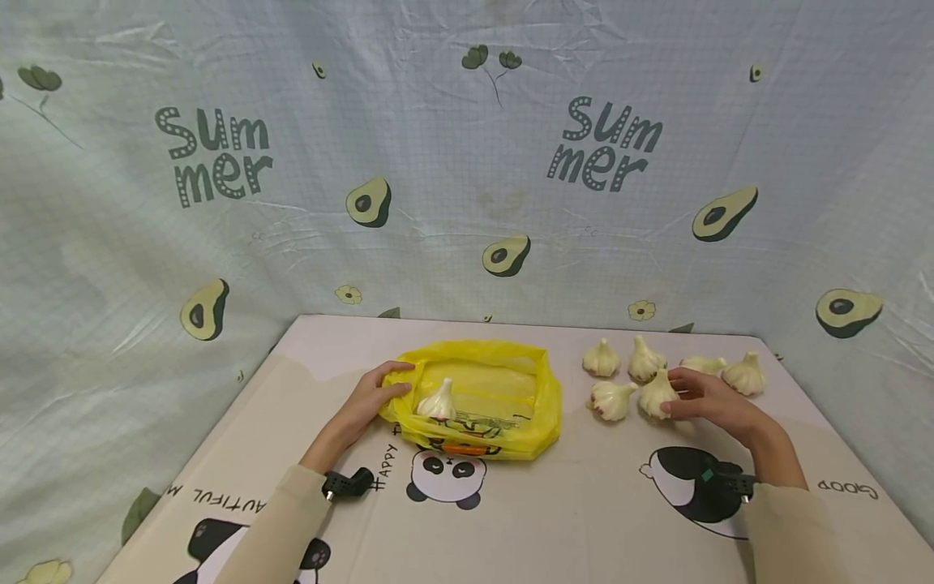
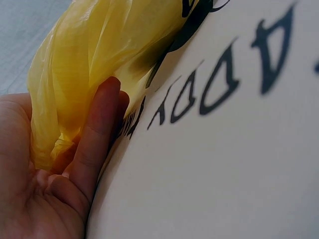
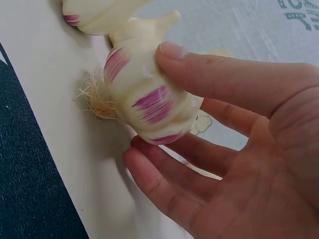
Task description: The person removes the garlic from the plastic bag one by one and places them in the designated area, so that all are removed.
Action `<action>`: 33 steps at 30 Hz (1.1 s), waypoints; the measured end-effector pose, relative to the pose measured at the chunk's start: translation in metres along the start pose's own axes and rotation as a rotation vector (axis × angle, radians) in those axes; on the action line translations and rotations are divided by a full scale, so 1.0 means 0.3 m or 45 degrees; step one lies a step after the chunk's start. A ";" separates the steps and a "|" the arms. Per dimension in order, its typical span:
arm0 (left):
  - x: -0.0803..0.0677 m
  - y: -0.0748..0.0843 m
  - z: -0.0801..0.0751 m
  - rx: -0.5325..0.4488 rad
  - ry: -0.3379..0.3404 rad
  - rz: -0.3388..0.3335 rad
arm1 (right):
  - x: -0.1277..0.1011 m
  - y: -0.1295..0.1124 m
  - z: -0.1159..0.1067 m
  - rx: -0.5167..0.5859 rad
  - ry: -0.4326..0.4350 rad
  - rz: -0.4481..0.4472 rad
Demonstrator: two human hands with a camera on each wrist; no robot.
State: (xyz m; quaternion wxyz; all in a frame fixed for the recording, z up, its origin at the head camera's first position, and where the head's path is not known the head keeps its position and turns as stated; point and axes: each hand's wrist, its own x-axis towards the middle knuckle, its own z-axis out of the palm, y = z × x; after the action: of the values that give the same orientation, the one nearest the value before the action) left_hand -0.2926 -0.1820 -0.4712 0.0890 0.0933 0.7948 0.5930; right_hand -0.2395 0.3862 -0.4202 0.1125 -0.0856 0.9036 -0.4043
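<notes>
A yellow plastic bag (image 1: 549, 397) lies with its mouth spread wide, and one garlic bulb (image 1: 436, 401) sits inside at its left. My left hand (image 1: 372, 395) grips the bag's left rim; in the left wrist view the thin plastic (image 2: 70, 84) runs between thumb and fingers. On the right, my right hand (image 1: 711, 399) holds a garlic bulb (image 1: 657, 396) between thumb and fingers. Purple streaks and a tuft of roots show on that garlic bulb (image 3: 149, 94) in the right wrist view, the thumb on its upper side and fingers below.
Several more garlic bulbs lie around the right hand, among them one at the front left (image 1: 611, 400), one behind (image 1: 645, 359) and one at the far right (image 1: 744, 374). The table (image 1: 554, 503) has printed pandas and lettering. A patterned cloth (image 1: 438, 162) hangs behind it.
</notes>
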 end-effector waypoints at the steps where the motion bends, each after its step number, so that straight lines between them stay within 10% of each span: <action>1: 0.000 0.000 0.001 0.000 0.005 -0.006 | 0.000 -0.001 0.000 -0.003 -0.001 0.005; 33: -0.005 0.006 0.003 -0.005 -0.011 0.024 | -0.012 -0.008 -0.009 -0.021 -0.027 0.012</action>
State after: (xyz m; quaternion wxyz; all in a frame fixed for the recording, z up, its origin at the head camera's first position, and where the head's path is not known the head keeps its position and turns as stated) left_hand -0.2910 -0.1811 -0.4697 0.0871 0.1034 0.7922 0.5951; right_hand -0.2367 0.3875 -0.4162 0.1232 -0.0865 0.9062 -0.3952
